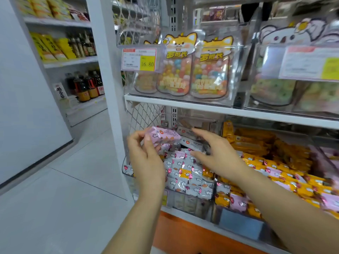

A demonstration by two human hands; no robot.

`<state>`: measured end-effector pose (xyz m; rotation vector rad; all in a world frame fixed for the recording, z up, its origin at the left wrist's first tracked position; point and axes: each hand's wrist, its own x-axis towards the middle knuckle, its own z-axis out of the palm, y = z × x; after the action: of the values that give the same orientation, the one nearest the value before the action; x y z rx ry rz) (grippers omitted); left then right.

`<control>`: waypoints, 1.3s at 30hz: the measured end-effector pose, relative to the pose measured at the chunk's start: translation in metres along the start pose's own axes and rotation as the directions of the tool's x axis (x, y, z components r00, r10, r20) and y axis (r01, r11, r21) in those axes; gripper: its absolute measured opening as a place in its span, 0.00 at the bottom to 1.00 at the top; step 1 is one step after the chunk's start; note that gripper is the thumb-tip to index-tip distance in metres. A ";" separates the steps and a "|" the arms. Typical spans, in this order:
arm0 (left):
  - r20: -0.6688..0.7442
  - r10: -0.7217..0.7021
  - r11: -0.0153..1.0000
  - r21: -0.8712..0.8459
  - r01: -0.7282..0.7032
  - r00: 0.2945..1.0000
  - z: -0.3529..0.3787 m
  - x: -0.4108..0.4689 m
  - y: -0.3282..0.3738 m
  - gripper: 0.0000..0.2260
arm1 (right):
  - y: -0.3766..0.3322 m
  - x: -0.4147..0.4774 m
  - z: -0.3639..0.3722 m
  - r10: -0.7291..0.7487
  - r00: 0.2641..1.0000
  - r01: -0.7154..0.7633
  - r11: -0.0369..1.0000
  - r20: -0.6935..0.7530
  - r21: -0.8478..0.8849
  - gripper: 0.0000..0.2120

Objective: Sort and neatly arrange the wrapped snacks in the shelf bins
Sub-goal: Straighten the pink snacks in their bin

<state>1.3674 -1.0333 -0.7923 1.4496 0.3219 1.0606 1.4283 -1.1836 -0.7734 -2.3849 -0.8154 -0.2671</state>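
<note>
Pink wrapped snack, raised above the left clear bin of the lower shelf and pinched at its left end between thumb and fingers of the left hand. The right hand, fingers spread and straight, grasps nothing and hovers over the grey-and-pink snacks heaped in that bin. Right: orange snacks. Shelf above: candy pouches, price tag.
</note>
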 end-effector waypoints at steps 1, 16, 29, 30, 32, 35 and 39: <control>-0.010 -0.004 1.000 -0.023 0.004 1.000 0.000 -0.010 0.007 0.10 | -0.004 -0.007 -0.003 -0.030 1.000 0.030 0.999 -0.002 0.020 0.30; 0.388 -0.083 0.992 -0.053 0.113 0.918 0.080 -0.122 0.058 0.05 | 0.042 -0.140 -0.102 0.130 0.952 -0.120 0.991 -0.277 0.051 0.17; 0.863 0.098 0.884 0.154 -0.442 0.496 0.170 -0.210 0.060 0.09 | 0.153 -0.233 -0.177 0.460 0.690 -0.545 0.838 -0.559 0.017 0.14; 0.872 0.081 0.868 0.175 -0.464 0.482 0.177 -0.212 0.059 0.10 | 0.160 -0.234 -0.181 0.475 0.668 -0.562 0.827 -0.573 0.030 0.13; 0.886 0.079 0.841 0.187 -0.507 0.457 0.189 -0.215 0.055 0.10 | 0.171 -0.233 -0.189 0.476 0.639 -0.581 0.813 -0.604 0.026 0.11; 0.900 0.098 0.803 0.180 -0.568 0.425 0.206 -0.217 0.051 0.10 | 0.179 -0.221 -0.200 0.439 0.603 -0.637 0.768 -0.666 -0.070 0.15; 0.912 0.089 0.746 0.205 -0.634 0.400 0.224 -0.218 0.051 0.11 | 0.184 -0.204 -0.209 0.542 0.614 -0.770 0.570 -0.574 -0.286 0.18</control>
<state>1.3979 -1.3484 -0.7967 2.4848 -0.5698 0.4097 1.3803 -1.5255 -0.7676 -2.7536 0.4969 -0.7223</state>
